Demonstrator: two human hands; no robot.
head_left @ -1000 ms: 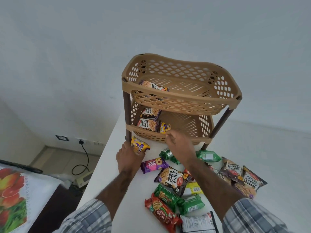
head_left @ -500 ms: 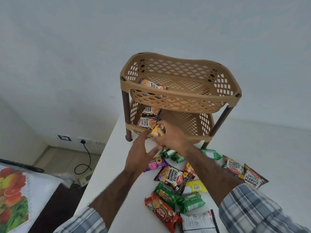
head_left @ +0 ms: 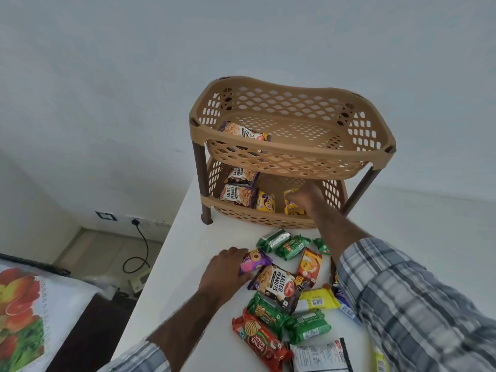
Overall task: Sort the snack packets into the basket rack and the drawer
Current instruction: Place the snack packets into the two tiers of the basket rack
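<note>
A tan two-tier basket rack [head_left: 292,149] stands at the back of the white table [head_left: 188,253]. My right hand [head_left: 304,196] reaches into the lower basket and grips a yellow snack packet [head_left: 293,208] there. Beside it lie another yellow packet [head_left: 265,202] and two salted peanut packets [head_left: 237,194]. A peanut packet [head_left: 245,132] rests in the top basket. My left hand [head_left: 224,267] lies on the table with its fingers on a purple packet [head_left: 253,260]. Several loose packets [head_left: 284,296] are spread in front of the rack.
The table's left edge drops to the floor, where a black cable [head_left: 139,248] runs from a wall socket. A fruit-printed cloth [head_left: 21,312] lies at lower left. The wall stands close behind the rack.
My right hand took the yellow packet from my left and carried it into the lower basket. My left hand drew back down onto the purple packet.
</note>
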